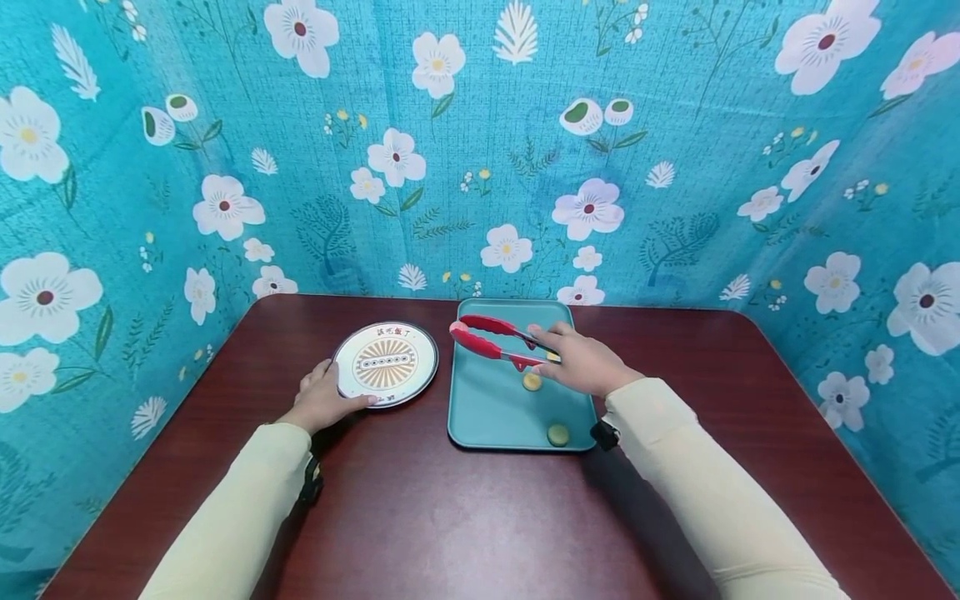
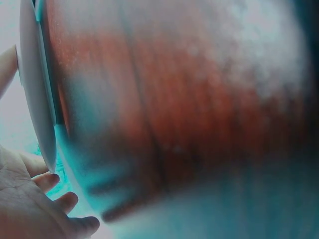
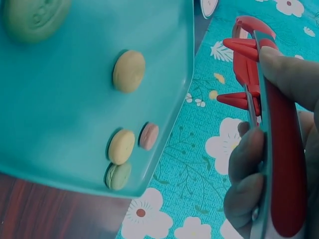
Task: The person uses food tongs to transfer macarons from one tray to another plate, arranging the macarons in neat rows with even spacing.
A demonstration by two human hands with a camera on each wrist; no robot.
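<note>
My left hand (image 1: 321, 398) grips the left rim of a round white plate (image 1: 420, 367) with printed orange rays, thumb over the near rim. The plate (image 2: 37, 84) appears edge-on in the left wrist view, the fingers spread beside its lower end. In my right hand (image 1: 581, 360) are red-tipped tongs (image 1: 487, 344), reaching left over the upper part of a teal tray (image 1: 480, 417). A small pink macaron (image 1: 458, 327) sits between the tong tips. On the tray lie a yellow macaron (image 1: 532, 381) and a green macaron (image 1: 557, 434); the right wrist view shows more, including a pink macaron (image 3: 149, 136).
A dark red-brown wooden table (image 1: 450, 517) carries the plate and tray, the plate left of the tray with a narrow gap between them. Blue floral cloth (image 1: 480, 167) hangs behind the table and along both sides.
</note>
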